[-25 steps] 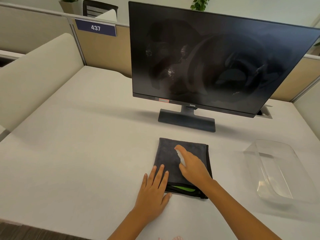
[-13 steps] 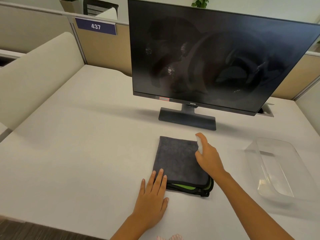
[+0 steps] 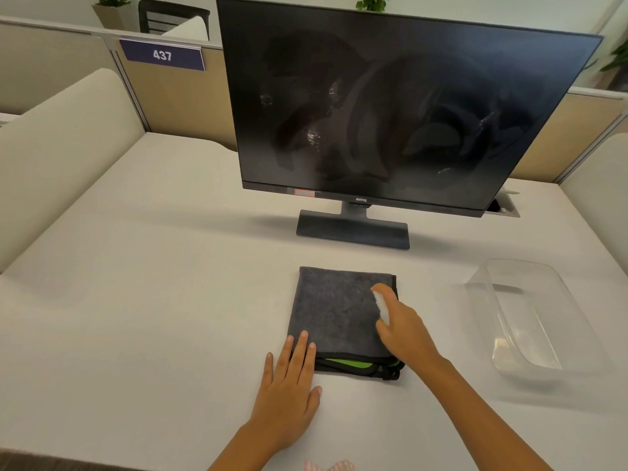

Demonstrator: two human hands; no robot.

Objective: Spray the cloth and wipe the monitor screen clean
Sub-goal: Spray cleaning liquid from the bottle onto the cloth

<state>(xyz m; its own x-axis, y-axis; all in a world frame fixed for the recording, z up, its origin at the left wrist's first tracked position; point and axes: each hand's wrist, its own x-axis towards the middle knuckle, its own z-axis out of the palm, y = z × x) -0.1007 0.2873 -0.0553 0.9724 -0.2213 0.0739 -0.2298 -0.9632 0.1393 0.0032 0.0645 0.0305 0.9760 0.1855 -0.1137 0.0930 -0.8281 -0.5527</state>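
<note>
A folded dark grey cloth (image 3: 334,311) with a green inner layer lies on the white desk in front of the monitor (image 3: 390,107), whose dark screen shows smears and white specks. My right hand (image 3: 404,328) hovers over the cloth's right side, closed around a small white spray bottle (image 3: 382,305) with its nozzle aimed at the cloth. My left hand (image 3: 289,379) lies flat on the desk, fingers spread, its fingertips resting on the cloth's near left corner.
A clear plastic tray (image 3: 530,321) sits to the right of the cloth. The monitor's base (image 3: 353,229) stands behind the cloth. Beige partitions (image 3: 176,93) with a "437" sign border the desk at the back; a padded divider (image 3: 61,144) runs along the left.
My right hand with the spray bottle moved from the cloth's middle toward its right edge, then came back slightly over the cloth. My left hand stayed at the near corner.
</note>
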